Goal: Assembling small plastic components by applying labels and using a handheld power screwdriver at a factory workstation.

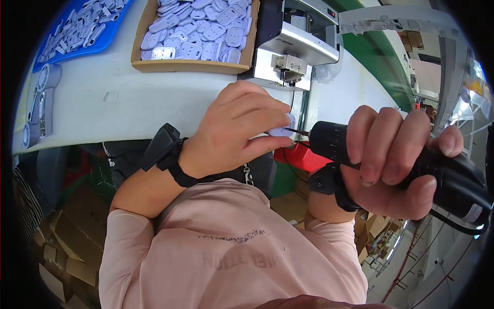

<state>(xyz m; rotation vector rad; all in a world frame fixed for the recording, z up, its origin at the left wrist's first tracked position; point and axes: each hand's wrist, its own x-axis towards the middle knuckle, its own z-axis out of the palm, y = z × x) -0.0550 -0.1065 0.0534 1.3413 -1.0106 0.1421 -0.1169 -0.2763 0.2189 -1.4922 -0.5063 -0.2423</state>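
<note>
My left hand (242,126) pinches a small pale lavender plastic part (282,131) between thumb and fingers, just past the table's near edge. Most of that part is hidden behind the fingers. My right hand (391,159) wraps round a black electric screwdriver (331,141) with a cord at its back end. Its thin bit points left and its tip meets the plastic part, or lies very close to it. Whether a screw sits at the tip is too small to tell.
A cardboard box (193,66) of pale plastic parts stands at the back. Right of it is a silver-and-black machine (298,44). A blue tray (105,44) of small parts lies far left, near a grey-white long device (46,100). Below the table edge sits a red container (303,156).
</note>
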